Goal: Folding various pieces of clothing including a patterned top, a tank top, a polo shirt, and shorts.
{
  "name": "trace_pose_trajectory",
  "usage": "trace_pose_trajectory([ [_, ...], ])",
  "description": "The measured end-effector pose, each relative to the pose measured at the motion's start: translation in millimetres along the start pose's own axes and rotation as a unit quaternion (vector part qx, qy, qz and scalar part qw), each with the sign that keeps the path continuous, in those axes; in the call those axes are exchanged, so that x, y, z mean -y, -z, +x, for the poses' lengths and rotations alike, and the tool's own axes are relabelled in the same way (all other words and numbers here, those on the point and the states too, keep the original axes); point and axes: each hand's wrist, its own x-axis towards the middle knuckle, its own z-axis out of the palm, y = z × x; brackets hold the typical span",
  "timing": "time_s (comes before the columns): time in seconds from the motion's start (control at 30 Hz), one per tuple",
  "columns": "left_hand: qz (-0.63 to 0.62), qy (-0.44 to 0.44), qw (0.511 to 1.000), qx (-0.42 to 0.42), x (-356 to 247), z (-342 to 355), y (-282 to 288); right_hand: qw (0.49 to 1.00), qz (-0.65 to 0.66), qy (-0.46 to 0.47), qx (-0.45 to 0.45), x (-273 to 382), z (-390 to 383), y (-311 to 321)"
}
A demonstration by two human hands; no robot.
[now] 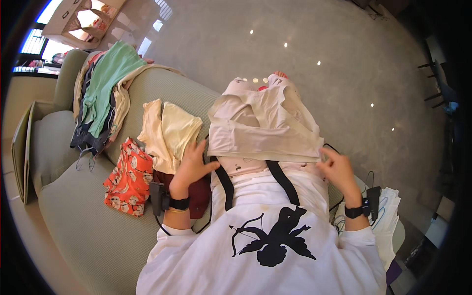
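Note:
A pale pink bra-like top (260, 140) lies spread over my lap, on pink printed trousers and two black straps (283, 184). My left hand (194, 167) is just left of the top's lower edge, open with fingers spread. My right hand (337, 172) is by the top's lower right corner, open, with thumb and forefinger apart and the other fingers bent. Cream folded clothes (174, 128) and red patterned cloth (128, 179) lie left of my left hand, with dark red cloth (199, 199) under it.
A grey-green sofa (78, 211) extends leftward, with a pile of green, dark and beige clothes (103, 88) on its back. White clothes with hangers (383, 211) are at my right. Grey glossy floor (354, 64), chairs at far right (432, 73) and a pale structure (78, 19) at upper left surround this.

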Motion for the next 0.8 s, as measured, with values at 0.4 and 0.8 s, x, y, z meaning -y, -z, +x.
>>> trace_pose_trajectory([
  [0.4, -0.512, 0.067, 0.836, 0.187, -69, 157, -53, 0.964, 0.077, 0.227, -0.112, 79, 127, -68],
  [0.8, -0.253, 0.014, 0.947, -0.196, -51, 215, -82, 0.938, -0.021, 0.215, -0.27, 59, 129, -90],
])
